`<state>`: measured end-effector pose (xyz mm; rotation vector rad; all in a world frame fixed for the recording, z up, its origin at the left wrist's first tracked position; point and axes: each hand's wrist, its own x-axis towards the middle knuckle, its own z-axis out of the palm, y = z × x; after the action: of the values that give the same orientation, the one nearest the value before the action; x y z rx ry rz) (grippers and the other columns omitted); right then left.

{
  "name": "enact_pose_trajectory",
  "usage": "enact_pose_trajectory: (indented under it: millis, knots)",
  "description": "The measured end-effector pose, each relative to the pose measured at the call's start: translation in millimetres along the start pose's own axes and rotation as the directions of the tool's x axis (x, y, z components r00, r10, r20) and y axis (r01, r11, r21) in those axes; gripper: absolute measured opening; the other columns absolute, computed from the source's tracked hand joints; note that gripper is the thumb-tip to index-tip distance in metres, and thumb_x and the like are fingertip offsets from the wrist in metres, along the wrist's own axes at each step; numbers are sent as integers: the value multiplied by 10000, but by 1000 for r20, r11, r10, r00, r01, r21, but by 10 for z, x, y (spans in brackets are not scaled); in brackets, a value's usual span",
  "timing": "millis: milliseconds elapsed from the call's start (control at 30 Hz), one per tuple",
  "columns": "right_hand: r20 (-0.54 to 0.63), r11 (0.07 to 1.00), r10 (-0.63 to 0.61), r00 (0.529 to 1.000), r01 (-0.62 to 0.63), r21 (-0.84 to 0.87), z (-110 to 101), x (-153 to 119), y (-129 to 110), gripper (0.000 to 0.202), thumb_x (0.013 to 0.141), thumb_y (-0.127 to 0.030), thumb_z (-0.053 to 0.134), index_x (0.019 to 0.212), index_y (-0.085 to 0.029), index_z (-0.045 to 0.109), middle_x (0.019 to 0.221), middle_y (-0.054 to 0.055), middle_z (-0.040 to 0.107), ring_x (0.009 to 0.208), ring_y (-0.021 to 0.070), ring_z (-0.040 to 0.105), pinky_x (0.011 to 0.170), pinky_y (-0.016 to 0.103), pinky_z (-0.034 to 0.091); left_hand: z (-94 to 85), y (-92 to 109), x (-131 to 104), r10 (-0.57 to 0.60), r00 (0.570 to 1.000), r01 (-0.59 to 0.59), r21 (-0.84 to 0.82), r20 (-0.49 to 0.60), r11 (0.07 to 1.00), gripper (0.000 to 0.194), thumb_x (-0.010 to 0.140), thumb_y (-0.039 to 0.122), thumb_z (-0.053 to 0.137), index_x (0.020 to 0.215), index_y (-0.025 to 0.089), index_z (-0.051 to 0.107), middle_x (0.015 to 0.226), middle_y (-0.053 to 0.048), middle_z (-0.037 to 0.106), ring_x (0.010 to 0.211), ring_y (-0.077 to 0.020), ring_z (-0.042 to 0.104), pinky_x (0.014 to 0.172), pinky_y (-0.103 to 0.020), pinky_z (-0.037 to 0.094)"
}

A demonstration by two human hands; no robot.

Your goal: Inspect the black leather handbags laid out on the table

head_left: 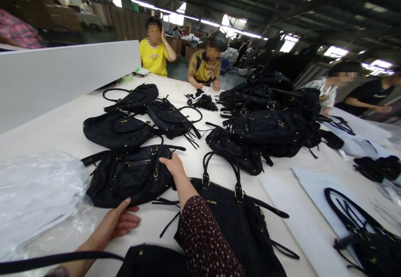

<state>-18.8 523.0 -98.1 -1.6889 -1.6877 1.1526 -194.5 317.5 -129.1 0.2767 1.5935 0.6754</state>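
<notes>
A black handbag [134, 176] with gold buckles lies on the white table [150, 235], left of centre. My right hand [173, 164] reaches over its upper right corner with the thumb stretched out; the other fingers are partly hidden, and it touches the bag by the strap end. Below the bag's bottom edge is my left hand [120, 222], empty, its fingers apart and the thumb near the bag. Under my right forearm lies another black handbag [225, 218] with two upright handles. Part of a further black bag [153, 262] shows at the bottom edge.
Clear plastic bags [40, 197] lie at the left. Several black bags sit farther back, with a large pile [269, 126] right of centre. A white partition [69, 76] borders the table's left. Several people are across the table. White sheets [326, 202] and more bags are at the right.
</notes>
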Motion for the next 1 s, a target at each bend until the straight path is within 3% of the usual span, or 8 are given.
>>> enact_pose_trajectory:
  millis: [100,200,300,433,633,767,900,1000]
  knots:
    - [0,999,5,1000,-5,33,84,-92,-68,307,605,-213,630,909,-175,646,795,18,689,727,184,615,660,276,479,-23,-21,53,-7,1000,7,-41,15,999,677,706,693,570,1087,143,674,961,-144,767,810,-250,722,462,-238,461]
    - [-15,982,-178,984,179,63,-13,-412,-86,302,640,-169,542,920,-205,648,750,-39,662,688,146,590,657,246,474,-25,-39,102,-29,1000,30,-53,10,998,651,716,681,567,1048,133,681,966,-160,765,797,-245,725,448,-228,446]
    - [-80,922,-375,923,380,65,-168,-844,-53,346,694,-170,511,1006,-219,652,859,-25,685,789,158,616,765,274,498,-17,-53,102,-16,1000,16,-52,3,999,571,728,626,584,951,113,697,990,-179,758,832,-265,725,455,-242,455]
    - [-176,892,-449,876,452,-23,-265,-1346,99,379,737,-166,541,1094,-207,661,1004,51,710,950,200,644,905,329,503,-21,-71,72,20,1000,-20,-16,12,1000,505,680,563,658,915,117,698,998,-168,759,897,-285,716,460,-241,454]
    - [-320,902,-430,844,420,-106,-197,-1770,362,286,781,-235,584,1035,-208,712,951,84,736,975,239,668,943,359,523,-29,-79,71,53,999,-53,24,12,998,486,627,520,727,920,135,688,966,-159,766,873,-279,723,472,-247,464]
    - [-385,919,-378,842,390,-50,-215,-1923,400,242,760,-263,619,959,-185,731,934,96,741,974,257,671,939,358,529,1,-83,19,65,998,-64,52,-3,997,477,602,494,754,925,150,677,937,-144,770,850,-267,726,498,-246,482]
    - [-433,941,-164,886,272,199,-440,-2021,343,283,763,-314,645,1009,-185,698,963,62,733,916,237,667,900,369,536,11,-86,-75,150,984,-151,3,97,989,528,591,461,755,1041,208,645,1016,-110,761,932,-271,712,664,-301,534]
    - [-401,868,10,916,191,458,-781,-2097,322,315,727,-345,707,1004,-200,677,874,12,729,804,198,659,769,322,554,-70,-52,-141,153,981,-158,31,122,987,585,573,431,746,1106,235,605,1066,-112,749,986,-281,697,750,-342,519]
